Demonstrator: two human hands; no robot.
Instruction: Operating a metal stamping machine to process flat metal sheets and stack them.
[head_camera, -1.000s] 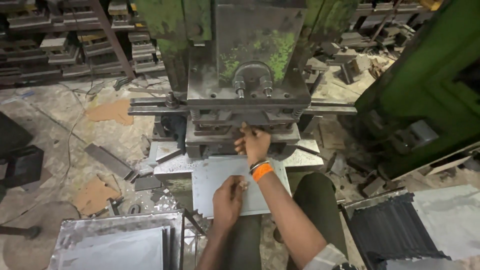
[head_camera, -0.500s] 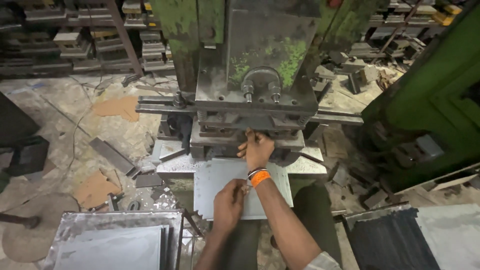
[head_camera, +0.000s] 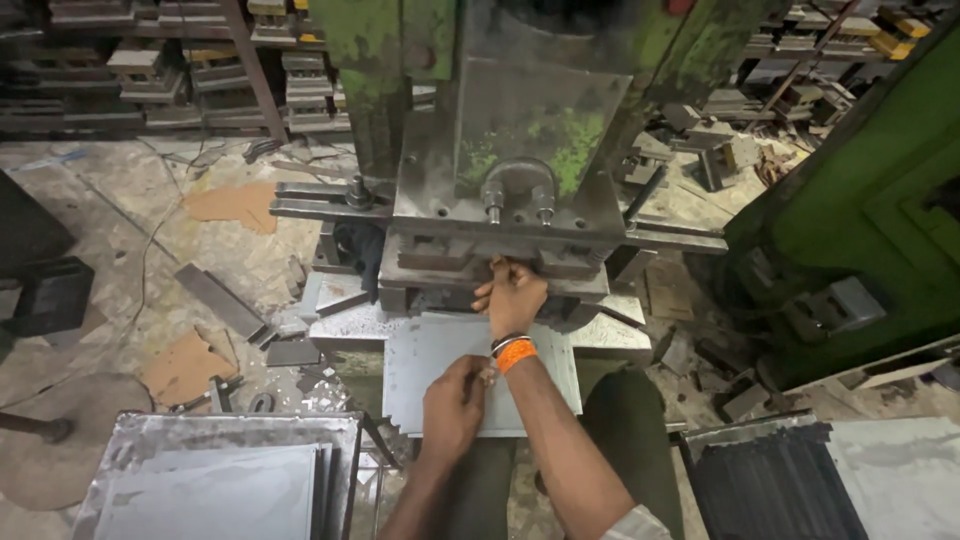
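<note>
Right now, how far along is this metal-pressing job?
Mid-job, it seems. A sheet lies on the press bed; its near edge already looks notched. The right hand reaches into the die gap, and the left hand pinches the sheet's near part. A stack of sheets waits at lower left.

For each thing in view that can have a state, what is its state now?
Metal sheet: flat on the press bed, its far edge at the die.
Left hand: pinching the sheet's near part.
Right hand: fingers at the die gap.
Stack of sheets: lying flat in a tray at lower left.
</note>
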